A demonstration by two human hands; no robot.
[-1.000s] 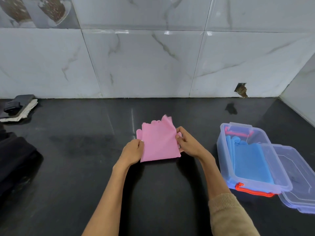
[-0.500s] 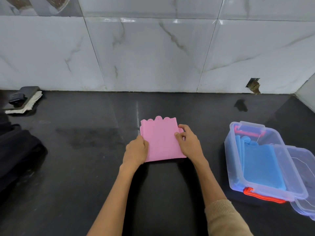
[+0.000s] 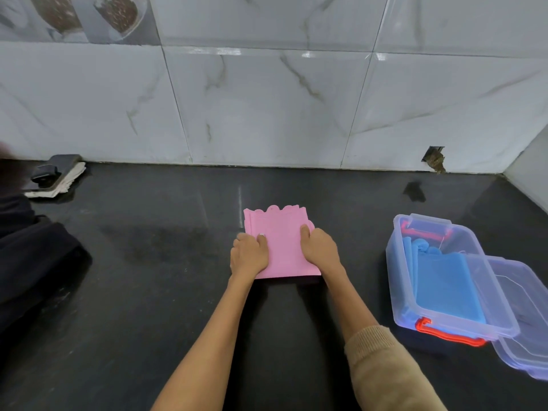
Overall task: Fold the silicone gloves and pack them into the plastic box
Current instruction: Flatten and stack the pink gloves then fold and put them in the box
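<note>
A folded pink silicone glove [image 3: 283, 241] lies flat on the black counter, its scalloped edge pointing toward the wall. My left hand [image 3: 249, 256] grips its left side with the thumb on top. My right hand [image 3: 320, 247] grips its right side the same way. To the right stands the clear plastic box [image 3: 396, 280] with orange handles. A folded blue glove [image 3: 444, 286] lies inside it.
The box's clear lid [image 3: 522, 330] lies against the box's right side. A dark cloth [image 3: 32, 262] is heaped at the left edge, and a small dark and white object [image 3: 56, 176] sits by the tiled wall at the back left.
The raised top layer of the pink glove has been laid flat. Both hands have slid inward onto the sides of the folded glove.
</note>
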